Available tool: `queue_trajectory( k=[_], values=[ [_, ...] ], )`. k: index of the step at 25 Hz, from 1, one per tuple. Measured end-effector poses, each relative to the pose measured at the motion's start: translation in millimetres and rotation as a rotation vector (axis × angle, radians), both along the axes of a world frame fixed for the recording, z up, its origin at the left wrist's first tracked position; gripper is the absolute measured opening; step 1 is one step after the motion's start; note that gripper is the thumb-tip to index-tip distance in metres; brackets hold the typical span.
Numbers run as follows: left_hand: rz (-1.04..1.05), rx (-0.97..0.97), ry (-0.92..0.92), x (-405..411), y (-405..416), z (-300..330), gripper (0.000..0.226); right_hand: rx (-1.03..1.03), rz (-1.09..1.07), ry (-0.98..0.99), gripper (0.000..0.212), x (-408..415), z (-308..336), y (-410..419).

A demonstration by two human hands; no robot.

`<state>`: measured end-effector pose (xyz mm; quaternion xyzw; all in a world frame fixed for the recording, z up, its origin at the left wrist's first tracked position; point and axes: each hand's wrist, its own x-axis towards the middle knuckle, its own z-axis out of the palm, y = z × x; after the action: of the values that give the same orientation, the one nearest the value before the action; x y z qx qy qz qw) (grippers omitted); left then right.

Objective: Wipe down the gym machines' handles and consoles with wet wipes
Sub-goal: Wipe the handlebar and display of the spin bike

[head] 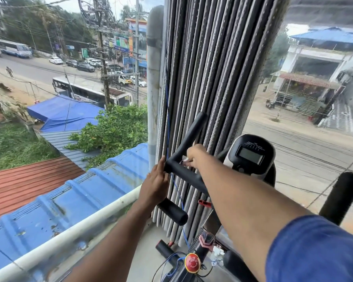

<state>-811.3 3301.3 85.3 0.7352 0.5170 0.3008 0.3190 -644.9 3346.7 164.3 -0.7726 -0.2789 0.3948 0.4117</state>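
Hands outstretched: right (196,154) pinches wipe (185,162) on handlebar (183,171), left (155,184) flat against it.

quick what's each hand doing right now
Left hand: open, fingers straight, touching the corner of the black handlebar.
Right hand: closed, pinching a white wet wipe against the handlebar.

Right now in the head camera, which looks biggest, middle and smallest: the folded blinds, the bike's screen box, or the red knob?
1. Folded blinds, biggest by far.
2. Screen box.
3. Red knob, smallest, though it sits nearest the camera.
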Motion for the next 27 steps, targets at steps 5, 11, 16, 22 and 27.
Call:
queue_trajectory(
  k=[5,11,16,22,27],
  values=[
    [-0.011,0.028,-0.011,-3,-6,2,0.06,-0.076,0.042,-0.065,0.019,-3,-24,8],
    [-0.024,0.061,0.021,-4,-2,5,0.06,-0.038,-0.056,0.236,0.031,24,-73,57],
    [-0.121,0.21,0.114,-5,1,0,0.072,0.295,-0.366,0.382,0.014,12,-2,21],
    [-0.142,0.241,0.17,-4,10,-5,0.072,0.558,-0.436,0.324,0.029,43,64,40],
    [-0.225,0.374,0.29,-5,11,-5,0.074,0.756,-0.38,0.152,0.024,32,99,12]
  ],
)
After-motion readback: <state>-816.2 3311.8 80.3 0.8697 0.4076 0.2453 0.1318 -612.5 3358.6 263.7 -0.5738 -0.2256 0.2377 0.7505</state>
